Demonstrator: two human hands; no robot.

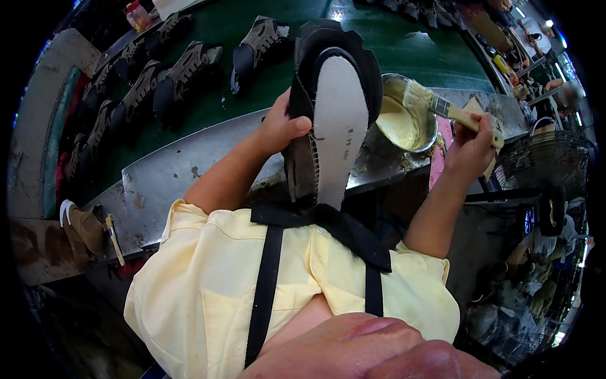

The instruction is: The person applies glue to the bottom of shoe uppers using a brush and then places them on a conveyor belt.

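Observation:
My left hand (287,126) is closed round the side of a dark shoe upper (302,95), thumb on its edge. The shoe is turned bottom up, so its pale insole board (341,114) faces me, with stitching along one edge. In my right hand (473,148) is a wide paintbrush (454,112) with a wooden handle. Its bristles, coated in cream-coloured paste, are over the rim of a metal pot (431,140). Inside the pot lies thick pale yellow glue-like paste (399,126). The pot stands just right of the shoe.
Several grey-and-black shoe uppers (183,79) stand in rows on the green belt (208,123) beyond a metal ledge (151,183). At the left lie a brown shoe (85,230) and a small brush (115,240). A wire fan cage (543,164) stands at the right.

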